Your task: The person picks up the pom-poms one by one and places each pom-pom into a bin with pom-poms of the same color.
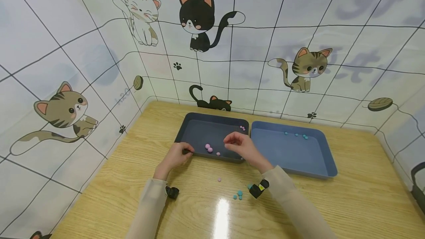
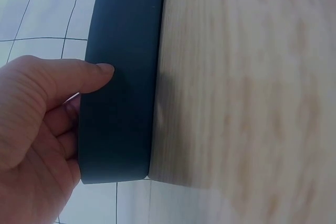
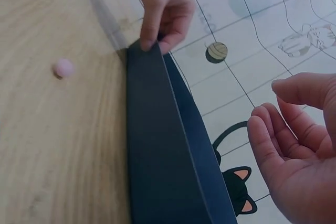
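My left hand [image 1: 176,155] grips the wall of a dark grey tray [image 1: 216,158] at its front left corner. In the left wrist view its thumb [image 2: 97,78] presses the outside of that wall, with the other fingers behind it. My right hand [image 1: 245,147] hovers over the right half of the dark tray. Its fingers [image 3: 261,140] are loosely bent, and the right wrist view shows a gap to the thumb with nothing in it. Inside the dark tray lie two larger pink balls [image 1: 210,150], a smaller pink ball [image 1: 218,154] and little pink balls [image 1: 244,128] at the back right corner.
A blue tray [image 1: 295,170] stands right of the dark one, with several small blue balls [image 1: 306,138] along its back. One pink ball [image 1: 219,179] and several blue balls [image 1: 239,193] lie on the wooden table [image 1: 199,209]. A cat-patterned sheet [image 1: 252,47] surrounds the table.
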### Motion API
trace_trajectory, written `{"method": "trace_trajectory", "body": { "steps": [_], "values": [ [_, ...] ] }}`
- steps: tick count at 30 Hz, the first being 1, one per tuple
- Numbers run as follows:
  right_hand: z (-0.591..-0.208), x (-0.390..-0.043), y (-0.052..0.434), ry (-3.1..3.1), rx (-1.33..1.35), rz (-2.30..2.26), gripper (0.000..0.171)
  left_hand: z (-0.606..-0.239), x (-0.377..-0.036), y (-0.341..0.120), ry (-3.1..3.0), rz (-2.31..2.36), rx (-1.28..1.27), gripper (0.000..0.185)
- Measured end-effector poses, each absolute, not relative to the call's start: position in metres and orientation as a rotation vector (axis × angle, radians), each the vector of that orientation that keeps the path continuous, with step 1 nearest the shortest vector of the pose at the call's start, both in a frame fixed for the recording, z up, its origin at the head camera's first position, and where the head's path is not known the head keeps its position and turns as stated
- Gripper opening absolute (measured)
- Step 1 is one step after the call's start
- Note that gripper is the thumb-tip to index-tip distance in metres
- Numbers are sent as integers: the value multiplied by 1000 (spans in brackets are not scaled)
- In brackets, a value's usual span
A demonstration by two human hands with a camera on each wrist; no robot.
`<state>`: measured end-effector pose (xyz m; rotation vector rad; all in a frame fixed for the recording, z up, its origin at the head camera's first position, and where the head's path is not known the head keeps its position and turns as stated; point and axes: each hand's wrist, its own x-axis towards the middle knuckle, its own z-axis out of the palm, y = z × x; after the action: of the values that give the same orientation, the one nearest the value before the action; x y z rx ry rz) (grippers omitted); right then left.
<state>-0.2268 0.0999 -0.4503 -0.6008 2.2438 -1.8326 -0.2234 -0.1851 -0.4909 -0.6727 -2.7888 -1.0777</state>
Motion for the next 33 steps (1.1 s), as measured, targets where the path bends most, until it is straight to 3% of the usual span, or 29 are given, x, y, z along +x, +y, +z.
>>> {"method": "trace_trajectory", "body": {
  "steps": [18,33],
  "values": [
    [-478,-184,93,2176,-817,-1727,14,-492,-224,-186,-2789,-1080,-677,11],
    [-497,-175,83,2183,-844,-1580,16,-492,-224,-184,-2794,-1078,-681,11]
  ]
}}
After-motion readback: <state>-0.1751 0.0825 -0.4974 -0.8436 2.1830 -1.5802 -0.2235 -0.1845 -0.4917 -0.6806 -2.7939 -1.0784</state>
